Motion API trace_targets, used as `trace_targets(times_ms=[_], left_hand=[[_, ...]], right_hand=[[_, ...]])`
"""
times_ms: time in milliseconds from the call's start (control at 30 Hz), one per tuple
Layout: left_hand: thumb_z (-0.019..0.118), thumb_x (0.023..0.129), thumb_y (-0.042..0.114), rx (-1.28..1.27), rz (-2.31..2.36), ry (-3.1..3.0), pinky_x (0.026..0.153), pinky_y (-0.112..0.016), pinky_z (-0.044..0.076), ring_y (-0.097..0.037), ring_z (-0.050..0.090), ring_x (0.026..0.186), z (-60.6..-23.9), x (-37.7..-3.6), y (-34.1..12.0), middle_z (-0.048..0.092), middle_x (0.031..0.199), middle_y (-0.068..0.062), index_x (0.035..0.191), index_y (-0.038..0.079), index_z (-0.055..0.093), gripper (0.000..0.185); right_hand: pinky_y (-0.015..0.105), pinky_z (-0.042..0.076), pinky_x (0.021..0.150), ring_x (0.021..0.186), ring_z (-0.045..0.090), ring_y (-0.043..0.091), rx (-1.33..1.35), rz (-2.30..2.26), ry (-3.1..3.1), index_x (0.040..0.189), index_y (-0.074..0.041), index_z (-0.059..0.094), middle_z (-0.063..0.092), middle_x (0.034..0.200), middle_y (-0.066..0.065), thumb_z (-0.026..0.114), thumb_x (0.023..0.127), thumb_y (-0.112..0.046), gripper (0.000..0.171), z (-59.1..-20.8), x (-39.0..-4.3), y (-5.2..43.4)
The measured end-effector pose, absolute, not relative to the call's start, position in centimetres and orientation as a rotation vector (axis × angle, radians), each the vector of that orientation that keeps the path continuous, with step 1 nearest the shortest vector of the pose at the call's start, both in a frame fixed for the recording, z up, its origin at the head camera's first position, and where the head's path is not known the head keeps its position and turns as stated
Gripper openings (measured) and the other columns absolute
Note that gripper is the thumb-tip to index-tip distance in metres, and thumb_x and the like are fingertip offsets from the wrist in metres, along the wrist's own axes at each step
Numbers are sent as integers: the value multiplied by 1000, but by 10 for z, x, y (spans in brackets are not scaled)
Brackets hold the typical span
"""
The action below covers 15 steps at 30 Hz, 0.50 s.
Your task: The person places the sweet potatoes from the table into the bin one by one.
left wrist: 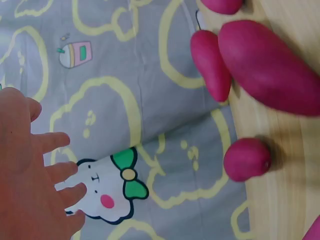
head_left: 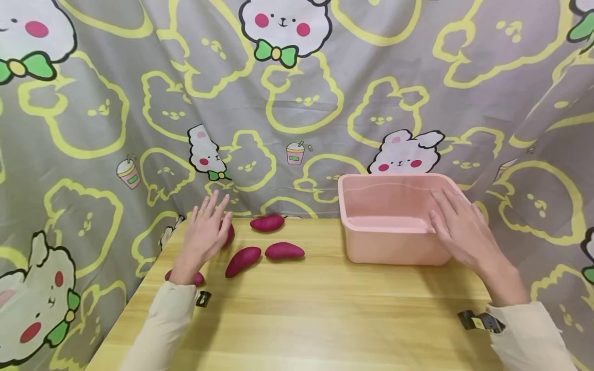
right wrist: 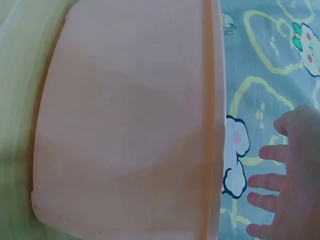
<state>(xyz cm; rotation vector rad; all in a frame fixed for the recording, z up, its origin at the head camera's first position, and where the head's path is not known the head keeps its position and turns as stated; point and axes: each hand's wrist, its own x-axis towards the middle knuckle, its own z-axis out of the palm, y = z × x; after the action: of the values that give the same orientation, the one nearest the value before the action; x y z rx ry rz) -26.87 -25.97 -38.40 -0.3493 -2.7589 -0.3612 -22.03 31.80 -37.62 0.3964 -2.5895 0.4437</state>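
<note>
Five purple sweet potatoes lie on the left part of a pale wooden table (head_left: 325,309), near its back edge. They are magenta-skinned, smooth and spindle-shaped, with tapered ends. One sweet potato (head_left: 267,222) lies at the back, close to the curtain; a second (head_left: 284,250) sits in front of it; a third (head_left: 243,260), longer and set at a slant, lies just left of that one. A fourth (head_left: 229,235) is partly hidden behind the left hand (head_left: 206,234), and a fifth (head_left: 197,279) peeks out beside the left wrist, near the table's left edge.

The left hand hovers over the sweet potatoes with its fingers straight and spread, gripping nothing. In the left wrist view the fingers (left wrist: 55,172) fan out in front of the curtain, with three sweet potatoes on the table's edge to the right.

The right hand (head_left: 459,229) is also flat and open, fingers extended, at the near right corner of a pink plastic tub (head_left: 390,242); whether it touches the rim cannot be told. The tub is rectangular with rounded corners, and stands on the right part of the table, well apart from the sweet potatoes.

Behind the table hangs a grey curtain (head_left: 297,103) printed with yellow outlines and white bears wearing green bows. Both arms wear cream sleeves.
</note>
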Motion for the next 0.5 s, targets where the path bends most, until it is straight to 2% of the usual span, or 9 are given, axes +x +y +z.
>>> trace_targets(times_ms=[100,267,500], left_hand=[[31,111,42,-346,-386,-2741,120,-64,11,-43,15,154,-392,-266,-256,17,169,-18,161,10,34,59],[34,112,39,-352,-471,-2670,119,-65,12,-46,22,151,-401,-265,-243,23,166,-23,158,8,39,56],[34,112,34,-365,-656,-2565,119,-66,14,-41,25,151,-412,-265,-220,30,163,-23,156,6,42,53]], right_hand=[[71,18,114,148,29,46,420,476,-2522,157,-6,39,33,161,25,44,107,-27,54,-382,-219,314],[60,18,120,141,38,48,465,484,-2414,152,-4,46,44,152,27,48,106,-23,50,-387,-218,306],[59,19,119,142,37,46,465,585,-2351,152,-4,47,45,153,22,46,107,-19,47,-386,-211,294]])
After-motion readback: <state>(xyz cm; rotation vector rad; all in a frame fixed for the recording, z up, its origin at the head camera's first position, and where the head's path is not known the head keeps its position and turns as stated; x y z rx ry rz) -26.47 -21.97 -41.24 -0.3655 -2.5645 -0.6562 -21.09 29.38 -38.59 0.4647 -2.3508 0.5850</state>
